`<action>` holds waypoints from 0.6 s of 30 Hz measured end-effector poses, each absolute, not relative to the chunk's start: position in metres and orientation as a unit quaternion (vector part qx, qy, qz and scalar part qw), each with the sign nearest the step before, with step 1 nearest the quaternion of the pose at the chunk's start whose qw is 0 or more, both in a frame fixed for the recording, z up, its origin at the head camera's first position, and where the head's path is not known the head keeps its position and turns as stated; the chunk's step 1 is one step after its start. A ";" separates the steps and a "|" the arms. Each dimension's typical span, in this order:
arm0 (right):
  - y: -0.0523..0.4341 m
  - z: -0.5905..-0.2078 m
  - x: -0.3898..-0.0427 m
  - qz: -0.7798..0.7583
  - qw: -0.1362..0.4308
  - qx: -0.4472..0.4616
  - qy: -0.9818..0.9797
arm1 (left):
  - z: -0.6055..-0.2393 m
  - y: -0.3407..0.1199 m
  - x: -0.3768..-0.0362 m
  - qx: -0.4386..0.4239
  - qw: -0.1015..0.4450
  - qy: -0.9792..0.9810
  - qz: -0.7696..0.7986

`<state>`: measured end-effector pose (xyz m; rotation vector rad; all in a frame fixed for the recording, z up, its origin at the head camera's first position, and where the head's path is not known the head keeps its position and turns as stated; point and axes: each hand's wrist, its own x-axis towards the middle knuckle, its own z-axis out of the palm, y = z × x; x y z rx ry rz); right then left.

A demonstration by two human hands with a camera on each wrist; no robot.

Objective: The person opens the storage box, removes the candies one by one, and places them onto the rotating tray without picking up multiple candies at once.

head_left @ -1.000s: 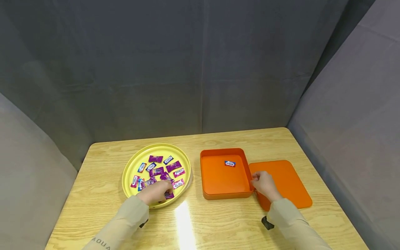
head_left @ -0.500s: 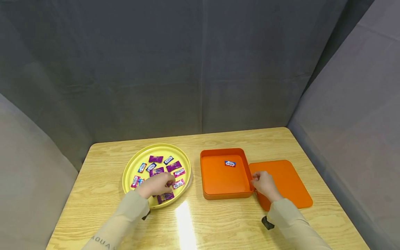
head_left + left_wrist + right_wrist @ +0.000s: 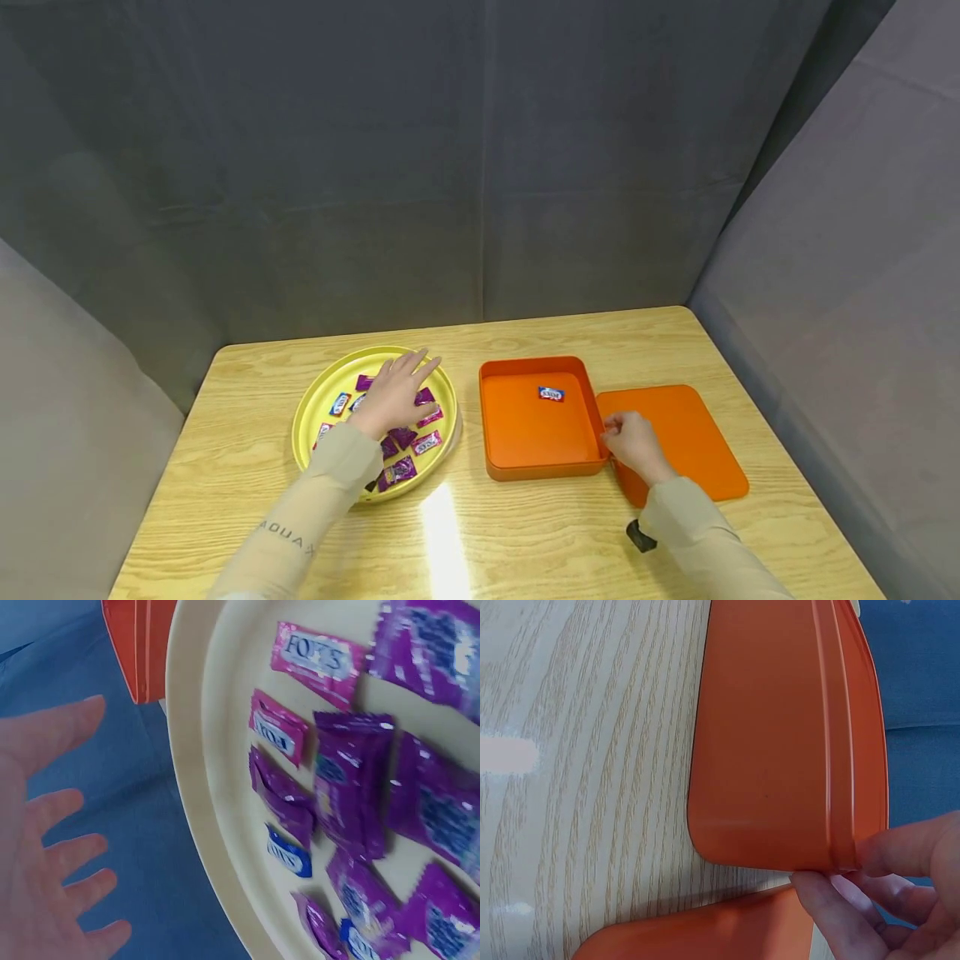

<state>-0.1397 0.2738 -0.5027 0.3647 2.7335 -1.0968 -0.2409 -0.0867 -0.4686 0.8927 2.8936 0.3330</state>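
Note:
My left hand [image 3: 392, 400] is spread open, palm down, above the round yellow tray [image 3: 302, 437], which bears several wrapped candies. They come in purple wrappers [image 3: 397, 472], pink wrappers [image 3: 427, 442] and blue wrappers [image 3: 340, 404]; the hand covers some of them. In the left wrist view the fingers [image 3: 79, 851] stand apart with nothing between them, and a pink candy [image 3: 319, 660] lies close to the tray's rim. My right hand [image 3: 635, 442] pinches the right wall of the square orange box [image 3: 525, 437], thumb and fingers at its rim [image 3: 840, 750]. One blue-and-red candy [image 3: 551, 394] lies inside the box.
A flat orange lid [image 3: 697, 433] lies right of the box, partly under my right hand. All this stands on a light wooden table [image 3: 525, 533]. Dark curtains [image 3: 450, 167] hang behind the table, and paler grey cloth [image 3: 862, 292] hangs at the sides.
My left hand, earlier curled low over the tray's front, has moved away from me and spread its fingers. My right hand and the box have stayed in place.

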 end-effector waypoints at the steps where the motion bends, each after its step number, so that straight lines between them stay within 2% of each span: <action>1: 0.274 -0.503 -0.140 -0.368 0.086 0.123 0.918 | -0.469 -0.083 -0.243 0.292 0.044 0.950 0.107; 7: 0.274 -0.504 -0.141 -0.364 0.078 0.124 0.920 | -0.471 -0.056 -0.257 0.308 0.018 0.947 0.087; 18: 0.272 -0.503 -0.139 -0.364 0.082 0.128 0.919 | -0.469 -0.002 -0.271 0.331 0.045 0.940 0.063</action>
